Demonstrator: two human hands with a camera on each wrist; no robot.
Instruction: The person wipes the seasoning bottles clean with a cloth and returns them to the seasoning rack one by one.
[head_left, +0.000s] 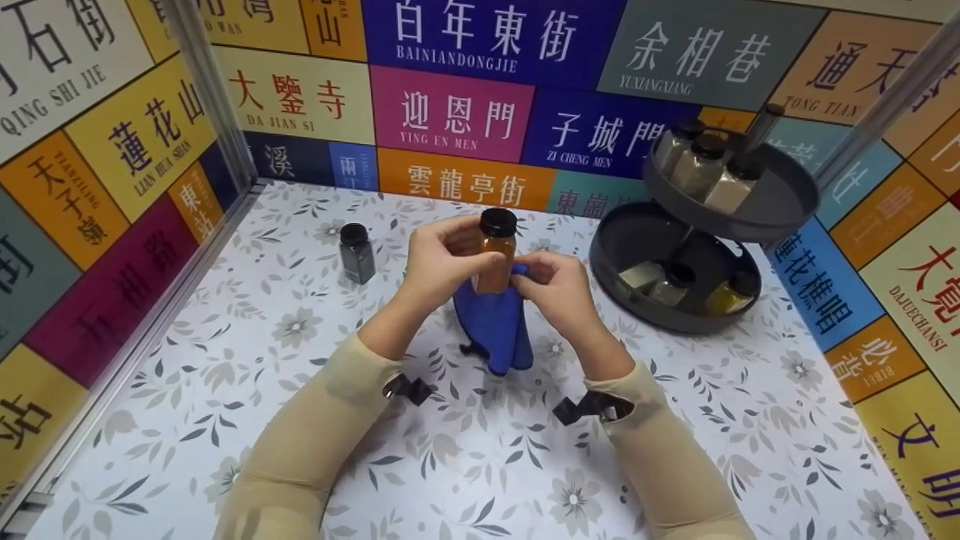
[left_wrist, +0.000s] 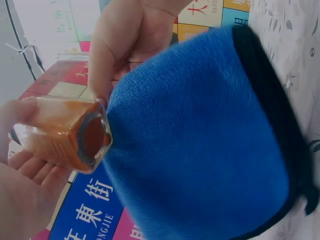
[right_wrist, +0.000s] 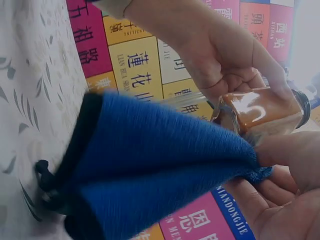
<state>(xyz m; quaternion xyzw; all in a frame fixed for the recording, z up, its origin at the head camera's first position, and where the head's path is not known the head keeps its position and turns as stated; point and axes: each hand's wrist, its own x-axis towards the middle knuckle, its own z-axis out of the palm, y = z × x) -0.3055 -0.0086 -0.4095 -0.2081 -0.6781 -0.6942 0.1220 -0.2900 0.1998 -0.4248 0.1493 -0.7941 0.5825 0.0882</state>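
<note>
We held the orange jar (head_left: 498, 251) upright above the table (head_left: 480, 480), left hand (head_left: 442, 255) fingers and thumb wrapped around its body. Our right hand (head_left: 559, 289) pinched the blue cloth (head_left: 491, 326) by its top, just beside the jar's base; we could not tell whether they touched. We judged the step to be wiping: it called for a firm left grip, the cloth bunched flat under the right fingertips, and even strokes along each glass face, with the loose end kept clear. We counted one cloth, one held jar, one dark jar (head_left: 358, 255) on the table, and one two-tier stand (head_left: 622, 300) bearing three jars above and, apparently, three below.
</note>
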